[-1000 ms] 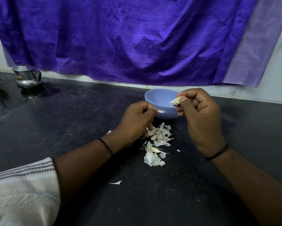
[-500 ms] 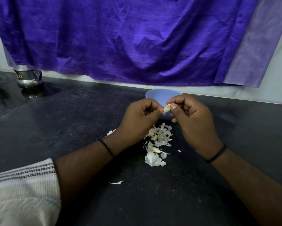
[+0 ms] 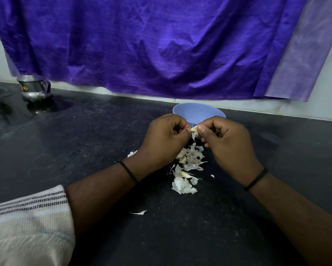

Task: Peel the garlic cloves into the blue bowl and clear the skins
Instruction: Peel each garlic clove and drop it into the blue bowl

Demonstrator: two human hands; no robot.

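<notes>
A small pale garlic clove (image 3: 193, 129) is pinched between the two hands, which are brought together just in front of the round, pale blue plastic bowl (image 3: 198, 112) on the dark, speckled stone surface (image 3: 96, 135). The right hand (image 3: 228, 144) grips the clove with thumb and curled fingers, and the left hand (image 3: 164, 140), its fingers also curled, pinches at the clove's near side, where a papery flap of skin (image 3: 194, 136) hangs downward, partly loosened. The clove's long axis appears to run roughly left to right between the two thumbs, though most of it is covered. The relation that matters is this: the bowl lies directly beyond the hands, its near rim hidden behind the knuckles, so a short reach forward would be enough to drop the peeled clove in; the right hand, which holds the clove, seems marginally the nearer to the bowl's middle. Directly below the hands and towards the person, a loose pile of white garlic skins (image 3: 188, 166) is spread on the surface (one stray flake (image 3: 139, 212) lies well apart, nearer the body). Whether anything lies in the bowl cannot be told. The peeling is judged unfinished, and the skins are not yet cleared.
</notes>
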